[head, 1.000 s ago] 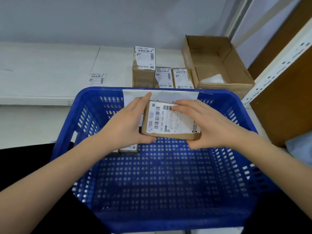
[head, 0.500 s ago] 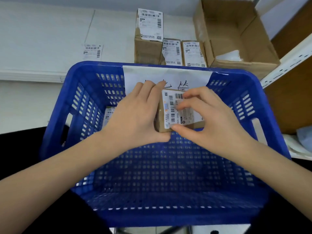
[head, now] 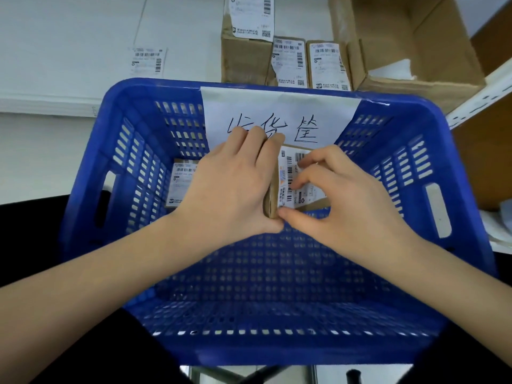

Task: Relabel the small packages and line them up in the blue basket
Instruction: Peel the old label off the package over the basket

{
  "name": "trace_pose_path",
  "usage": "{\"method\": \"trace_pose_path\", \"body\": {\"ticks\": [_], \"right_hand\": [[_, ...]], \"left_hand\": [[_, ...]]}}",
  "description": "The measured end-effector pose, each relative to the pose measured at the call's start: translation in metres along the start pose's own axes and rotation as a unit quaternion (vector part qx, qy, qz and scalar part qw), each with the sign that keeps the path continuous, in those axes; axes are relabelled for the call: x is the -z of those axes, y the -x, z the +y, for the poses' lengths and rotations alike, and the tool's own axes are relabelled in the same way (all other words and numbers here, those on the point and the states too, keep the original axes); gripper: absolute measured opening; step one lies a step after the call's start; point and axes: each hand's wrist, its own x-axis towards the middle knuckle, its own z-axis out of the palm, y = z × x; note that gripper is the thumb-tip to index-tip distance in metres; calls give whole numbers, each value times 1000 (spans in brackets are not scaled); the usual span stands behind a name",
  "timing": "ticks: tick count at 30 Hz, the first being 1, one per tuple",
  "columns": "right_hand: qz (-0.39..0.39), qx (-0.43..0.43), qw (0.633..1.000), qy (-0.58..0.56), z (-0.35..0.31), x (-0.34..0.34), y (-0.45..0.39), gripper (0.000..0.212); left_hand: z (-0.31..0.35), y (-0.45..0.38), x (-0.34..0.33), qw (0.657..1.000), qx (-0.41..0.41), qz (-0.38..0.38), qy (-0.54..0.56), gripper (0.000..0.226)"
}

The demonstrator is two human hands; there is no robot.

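The small package sits deep in the blue basket, close to its far wall and just below the white handwritten sheet taped there. Both hands grasp it. The left hand wraps its left end, fingers curled over the far edge and thumb at the near corner, hiding that whole side. The right hand pinches it from the right, fingertips on the white barcode label and thumb at the near edge, so only a strip of label and brown card shows between the hands. Whether the package rests on the basket floor or is held just above it cannot be told.

A second package lies to the left by the far wall, half hidden behind the left hand; its label print is too blurred to read.

Beyond the basket lies a white worktop with a loose label flat on it. Three more labelled packages stand just behind the basket rim, the leftmost taller and cut off by the top edge. Beside them an open cardboard box holds something white. A white perforated shelf upright and brown board fill the right edge.
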Motion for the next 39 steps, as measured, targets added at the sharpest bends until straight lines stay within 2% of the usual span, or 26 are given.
{"method": "trace_pose_path", "body": {"ticks": [5,15,20,25,31,36,39], "right_hand": [[-8,-4,1000,3,-2,-5,3,41],[-5,-10,1000,1,-6,-6,4,38],[-17,-17,1000,2,-8,-6,4,25],[-33,-17,999,13,-7,-6,4,21],[-51,-42,997,-50,-4,-1,5,36],[-53,-23,998,-36,1,-6,6,25],[-31,-3,999,-20,0,-8,7,27]], "left_hand": [[3,1,-3,1000,1,-4,-16,88],[5,0,-4,1000,5,-12,-17,92],[4,-1,-4,1000,10,-23,-12,92],[4,-1,-4,999,12,-31,-6,91],[4,-1,-4,999,8,-41,-21,96],[4,-1,-3,998,4,-47,-28,92],[3,-2,-3,999,8,-44,-22,92]]}}
